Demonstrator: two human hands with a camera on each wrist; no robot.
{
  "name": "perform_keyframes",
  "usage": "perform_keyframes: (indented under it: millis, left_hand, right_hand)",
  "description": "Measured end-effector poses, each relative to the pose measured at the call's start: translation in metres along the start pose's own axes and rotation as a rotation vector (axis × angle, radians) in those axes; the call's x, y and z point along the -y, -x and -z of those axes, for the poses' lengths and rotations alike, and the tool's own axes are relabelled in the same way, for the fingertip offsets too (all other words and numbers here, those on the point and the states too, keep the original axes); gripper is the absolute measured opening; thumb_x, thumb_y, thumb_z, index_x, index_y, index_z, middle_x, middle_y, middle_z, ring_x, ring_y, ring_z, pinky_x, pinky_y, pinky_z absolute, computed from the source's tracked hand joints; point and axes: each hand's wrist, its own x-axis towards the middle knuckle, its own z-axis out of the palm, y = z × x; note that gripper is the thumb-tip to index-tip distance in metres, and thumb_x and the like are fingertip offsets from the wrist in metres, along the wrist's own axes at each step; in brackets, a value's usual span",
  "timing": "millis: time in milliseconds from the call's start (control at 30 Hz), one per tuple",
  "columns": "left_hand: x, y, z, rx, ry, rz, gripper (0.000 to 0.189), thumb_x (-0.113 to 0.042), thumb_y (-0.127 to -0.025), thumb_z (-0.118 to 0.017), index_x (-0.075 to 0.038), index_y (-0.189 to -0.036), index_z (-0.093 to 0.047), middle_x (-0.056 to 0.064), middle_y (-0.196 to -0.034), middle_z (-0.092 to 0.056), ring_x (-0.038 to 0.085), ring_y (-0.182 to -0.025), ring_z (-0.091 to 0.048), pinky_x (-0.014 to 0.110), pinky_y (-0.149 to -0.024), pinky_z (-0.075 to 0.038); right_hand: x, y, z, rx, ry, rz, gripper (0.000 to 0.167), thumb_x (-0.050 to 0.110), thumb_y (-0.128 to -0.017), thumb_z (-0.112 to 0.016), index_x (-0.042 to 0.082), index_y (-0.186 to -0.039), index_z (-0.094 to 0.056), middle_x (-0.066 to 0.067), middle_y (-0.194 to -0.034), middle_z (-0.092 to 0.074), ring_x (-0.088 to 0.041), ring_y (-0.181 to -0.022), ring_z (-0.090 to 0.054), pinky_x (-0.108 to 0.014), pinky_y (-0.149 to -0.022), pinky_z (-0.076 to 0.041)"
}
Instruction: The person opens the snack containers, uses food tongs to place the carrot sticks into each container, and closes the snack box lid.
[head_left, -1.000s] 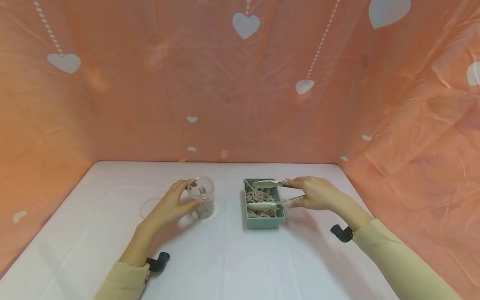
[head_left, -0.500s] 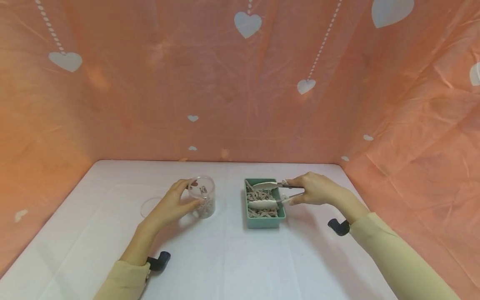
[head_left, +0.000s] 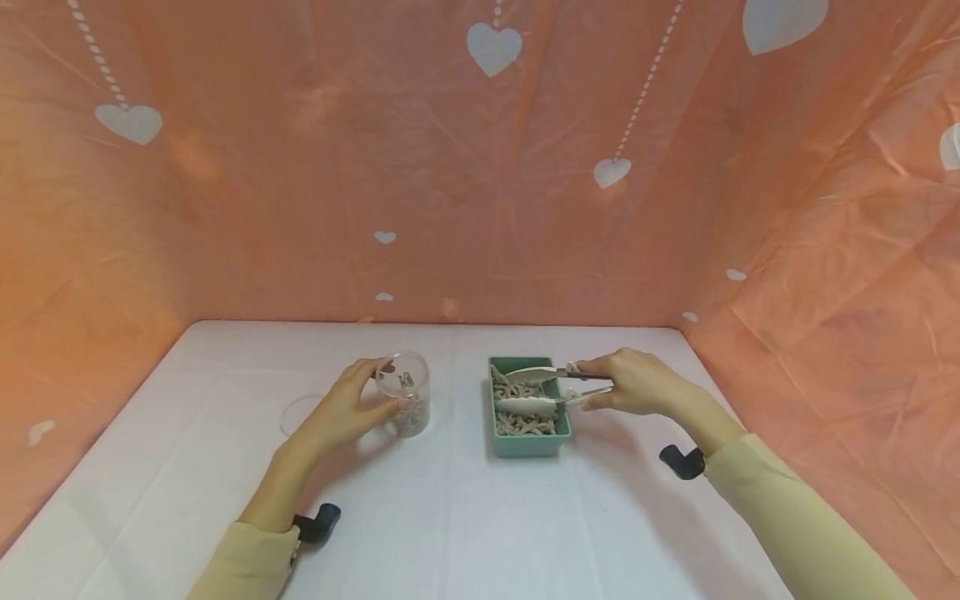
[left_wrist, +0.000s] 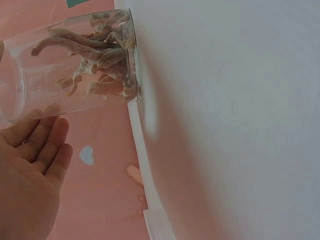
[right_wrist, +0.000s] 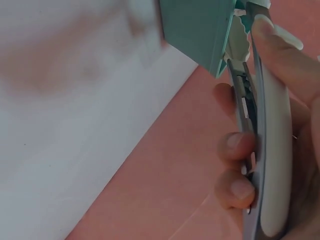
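Note:
A clear cylindrical jar stands on the table at left centre. Brownish, curled dried strips fill its lower part. My left hand holds it, thumb on the near side and fingers round the far side. Right of it sits a green rectangular box with many similar strips inside. My right hand grips tongs by their two arms, as the right wrist view also shows. The tongs' pale scalloped heads are spread apart over the strips in the box, with nothing seen lifted between them.
A thin clear round lid lies left of the jar, partly behind the left hand. A white cloth covers the table. Orange fabric with pale hearts hangs behind and at both sides.
The tongs' heads have drawn a little closer together over the box. My right hand has shifted slightly. My left hand and the jar have stayed still.

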Motion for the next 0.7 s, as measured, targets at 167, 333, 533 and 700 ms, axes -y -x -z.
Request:
perform_keyframes:
  millis: [167,333,533,700]
  left_hand:
    - [0.001,-0.001,-0.001,-0.007,-0.006,-0.009,0.069,-0.027,-0.094,-0.078,0.002,-0.149,-0.048,0.018,-0.142,-0.055,0.041,-0.139,-0.045,0.064,-0.116,-0.034]
    - [0.000,0.000,-0.001,-0.004,-0.004,-0.005,0.069,-0.028,-0.095,-0.077,0.003,-0.149,-0.048,0.018,-0.142,-0.055,0.041,-0.139,-0.045,0.064,-0.116,-0.034]
    - [0.000,0.000,0.000,-0.001,-0.006,0.000,0.069,-0.029,-0.095,-0.077,0.002,-0.150,-0.048,0.018,-0.142,-0.055,0.040,-0.139,-0.044,0.064,-0.117,-0.034]
    - [-0.001,0.000,0.000,0.001,-0.008,0.003,0.070,-0.030,-0.095,-0.077,0.002,-0.149,-0.048,0.018,-0.143,-0.055,0.040,-0.140,-0.044,0.064,-0.117,-0.034]
  right_hand:
    - [-0.002,0.004,-0.001,-0.046,0.005,-0.006,0.054,0.040,-0.089,-0.082,0.008,-0.132,-0.073,-0.011,-0.118,-0.076,-0.026,-0.092,-0.072,-0.047,-0.071,-0.057]
    - [-0.002,0.007,-0.003,-0.087,0.004,-0.002,0.052,0.040,-0.089,-0.081,0.010,-0.131,-0.074,-0.011,-0.113,-0.078,-0.028,-0.092,-0.073,-0.049,-0.071,-0.058]
    - [0.000,0.010,-0.007,-0.145,-0.003,-0.017,0.050,0.037,-0.087,-0.084,0.012,-0.129,-0.075,-0.011,-0.107,-0.079,-0.025,-0.082,-0.070,-0.044,-0.064,-0.054]
    - [0.001,0.013,-0.010,-0.191,-0.006,-0.021,0.050,0.037,-0.086,-0.085,0.013,-0.128,-0.076,-0.011,-0.104,-0.079,-0.025,-0.079,-0.069,-0.041,-0.059,-0.050]
